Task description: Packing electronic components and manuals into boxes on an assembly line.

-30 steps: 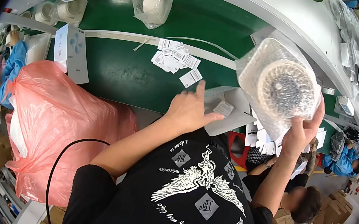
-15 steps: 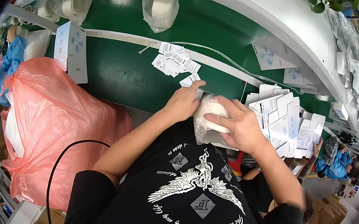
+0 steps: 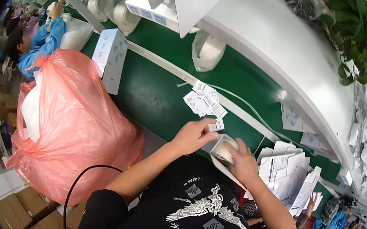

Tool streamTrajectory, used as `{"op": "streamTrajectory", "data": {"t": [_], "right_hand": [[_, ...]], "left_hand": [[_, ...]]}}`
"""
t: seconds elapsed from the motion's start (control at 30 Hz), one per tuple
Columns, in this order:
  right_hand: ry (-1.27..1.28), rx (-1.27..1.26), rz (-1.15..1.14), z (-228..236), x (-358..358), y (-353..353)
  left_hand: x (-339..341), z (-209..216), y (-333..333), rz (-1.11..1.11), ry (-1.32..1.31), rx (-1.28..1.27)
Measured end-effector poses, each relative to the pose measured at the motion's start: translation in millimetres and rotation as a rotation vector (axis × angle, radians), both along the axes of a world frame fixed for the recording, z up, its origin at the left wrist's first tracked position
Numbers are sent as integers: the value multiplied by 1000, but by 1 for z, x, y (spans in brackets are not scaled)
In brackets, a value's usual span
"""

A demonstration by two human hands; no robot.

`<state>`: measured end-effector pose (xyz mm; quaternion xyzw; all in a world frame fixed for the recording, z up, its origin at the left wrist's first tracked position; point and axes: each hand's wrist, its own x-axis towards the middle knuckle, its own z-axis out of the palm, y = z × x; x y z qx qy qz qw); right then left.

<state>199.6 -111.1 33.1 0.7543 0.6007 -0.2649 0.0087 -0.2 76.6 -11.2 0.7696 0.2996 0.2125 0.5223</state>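
Note:
My right hand (image 3: pixel 243 162) is on a white rounded appliance (image 3: pixel 224 152), its fingers curled over it. The appliance sits in the mouth of an open white carton (image 3: pixel 218 143) held close against my shirt. How far down it sits is hard to tell. To the left, my left hand (image 3: pixel 193 137) reaches over the table's near edge with index finger and thumb apart. Its index fingertip is at the nearest of several loose printed paper slips (image 3: pixel 204 99), which lie in a small pile on the green table (image 3: pixel 149 91).
A big pink plastic bag (image 3: pixel 80 123) bulges at my left. Behind it stands a printed white box (image 3: pixel 115 59). Flattened white cartons (image 3: pixel 282 169) are stacked at right. A bagged white appliance (image 3: pixel 208 52) sits beneath the shelf (image 3: pixel 271 37). People in blue work nearby.
The view has turned, shifting the table in the picture. The appliance has gone from being held in its clear wrap to sitting in the carton mouth. My left index finger still points at the slips.

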Motion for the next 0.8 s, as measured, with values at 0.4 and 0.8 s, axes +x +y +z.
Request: {"op": "streamTrajectory", "data": {"t": [0.4,0.8], "right_hand": [[-402,702,-260,-91,327,105],[218,887,-533,-92,78,208]], "left_hand": [[3,254,168,793,-270,638],[-115,265,57,-254,296,180]]}}
